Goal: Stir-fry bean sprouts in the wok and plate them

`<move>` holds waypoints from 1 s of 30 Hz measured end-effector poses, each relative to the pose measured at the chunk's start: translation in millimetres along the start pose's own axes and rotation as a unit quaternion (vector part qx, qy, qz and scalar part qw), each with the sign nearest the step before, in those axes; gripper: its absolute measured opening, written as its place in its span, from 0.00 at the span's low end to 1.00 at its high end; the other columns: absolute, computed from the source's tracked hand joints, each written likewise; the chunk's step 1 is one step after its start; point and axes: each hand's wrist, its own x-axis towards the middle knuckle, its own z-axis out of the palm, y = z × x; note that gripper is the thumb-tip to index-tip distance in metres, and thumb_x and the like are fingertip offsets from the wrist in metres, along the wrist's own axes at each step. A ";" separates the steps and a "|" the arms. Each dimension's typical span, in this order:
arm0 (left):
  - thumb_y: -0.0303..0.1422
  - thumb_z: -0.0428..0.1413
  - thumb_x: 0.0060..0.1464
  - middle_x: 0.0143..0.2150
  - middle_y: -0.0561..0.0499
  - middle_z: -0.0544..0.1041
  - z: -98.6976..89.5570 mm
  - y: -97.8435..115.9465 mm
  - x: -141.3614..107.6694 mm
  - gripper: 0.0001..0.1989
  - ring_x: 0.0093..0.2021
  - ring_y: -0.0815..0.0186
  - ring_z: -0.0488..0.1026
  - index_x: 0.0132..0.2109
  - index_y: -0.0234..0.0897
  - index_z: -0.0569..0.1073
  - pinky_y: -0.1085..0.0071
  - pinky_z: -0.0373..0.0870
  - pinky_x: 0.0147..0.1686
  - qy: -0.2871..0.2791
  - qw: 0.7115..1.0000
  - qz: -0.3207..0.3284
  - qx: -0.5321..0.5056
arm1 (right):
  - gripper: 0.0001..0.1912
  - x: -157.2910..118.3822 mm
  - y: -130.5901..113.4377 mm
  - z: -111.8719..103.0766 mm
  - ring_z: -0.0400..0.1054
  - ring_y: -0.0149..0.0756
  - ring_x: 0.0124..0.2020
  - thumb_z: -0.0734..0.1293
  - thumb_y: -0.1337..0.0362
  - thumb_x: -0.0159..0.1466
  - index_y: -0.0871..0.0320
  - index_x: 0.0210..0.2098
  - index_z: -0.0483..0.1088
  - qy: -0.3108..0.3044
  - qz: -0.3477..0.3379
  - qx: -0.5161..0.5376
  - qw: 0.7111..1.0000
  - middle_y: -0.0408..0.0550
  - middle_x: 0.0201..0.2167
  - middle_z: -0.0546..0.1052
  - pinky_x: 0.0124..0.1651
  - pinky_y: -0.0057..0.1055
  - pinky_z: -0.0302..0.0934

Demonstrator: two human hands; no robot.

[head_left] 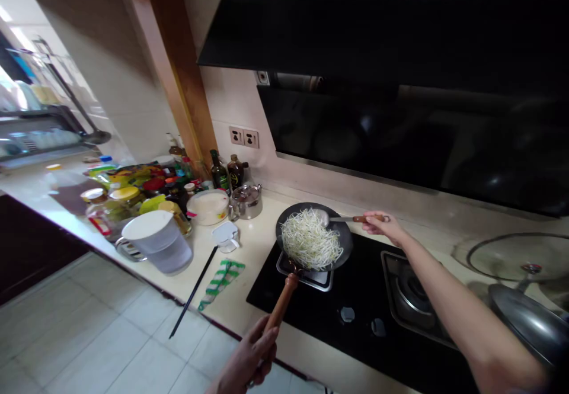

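Note:
My left hand (pixel 262 349) is wrapped round the wooden handle of a dark wok (pixel 345 246), which sits over the left burner. A heap of bean sprouts (pixel 311 240) fills much of the wok. In my right hand (pixel 377 223) is the wooden handle of a metal spatula (pixel 340 219). The spatula's head rests at the far right side of the sprouts, partly hidden by them.
The black gas stove (pixel 320 317) has a second burner (pixel 411 287) on the right, near a lidded pan (pixel 528 317). Left of the wok stand a water pitcher (pixel 160 243), a green-striped cloth (pixel 221 281), black chopsticks (pixel 195 290) and several jars and bottles. A range hood (pixel 355 38) overhangs the stove.

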 end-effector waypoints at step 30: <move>0.56 0.62 0.37 0.21 0.61 0.64 5.8 5.1 -5.2 0.41 0.16 0.78 0.56 0.54 0.39 0.62 0.81 0.39 0.14 -0.007 1.000 0.001 0.009 | 0.14 -191.4 -71.2 15.0 0.76 0.35 0.37 0.60 0.69 0.66 0.54 0.49 0.72 -0.224 -0.339 -0.408 0.818 0.49 0.41 0.79 0.39 0.27 0.70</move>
